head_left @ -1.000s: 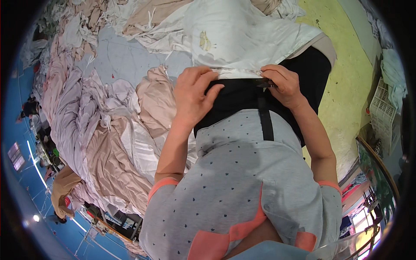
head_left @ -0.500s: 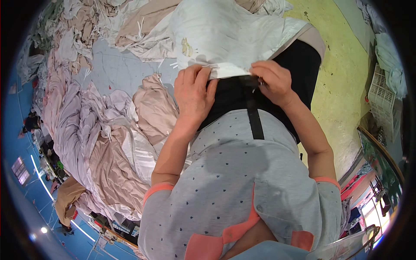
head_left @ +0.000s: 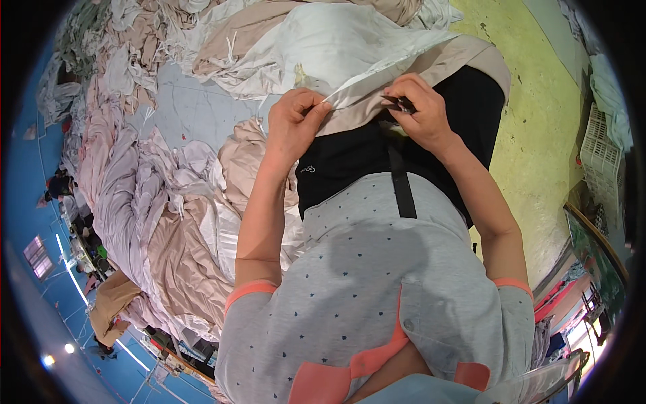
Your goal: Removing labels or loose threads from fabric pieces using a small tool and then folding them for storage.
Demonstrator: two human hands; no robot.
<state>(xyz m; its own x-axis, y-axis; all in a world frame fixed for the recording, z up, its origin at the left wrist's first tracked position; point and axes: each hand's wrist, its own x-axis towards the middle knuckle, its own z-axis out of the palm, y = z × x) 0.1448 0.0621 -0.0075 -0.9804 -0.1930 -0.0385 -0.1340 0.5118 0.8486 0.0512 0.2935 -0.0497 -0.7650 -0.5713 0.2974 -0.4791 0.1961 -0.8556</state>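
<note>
Across my lap drapes a white cloth (head_left: pixel 330 47) with a beige side (head_left: pixel 360 113) showing along its near edge. My left hand (head_left: pixel 293 121) is closed, thumb and fingertips pinching the cloth's edge at the left. To its right, my right hand (head_left: pixel 418 111) is closed around small dark thread snips (head_left: pixel 406 104), whose points face left, close over the beige part. Most of the snips is hidden in the palm. A dark strap (head_left: pixel 402 192) runs down from below my right hand over the grey shirt.
Heaps of beige, white and pale lilac cloth (head_left: pixel 124 182) lie on the left and at the far side, around a patch of grey floor (head_left: pixel 195 101). Yellow floor (head_left: pixel 531 148) stretches along the right. A white plastic crate (head_left: pixel 601 148) stands at the right edge.
The cloth's near edge has been turned so that its beige side shows below the white. My right hand has shifted slightly, and the snips are now more visible.
</note>
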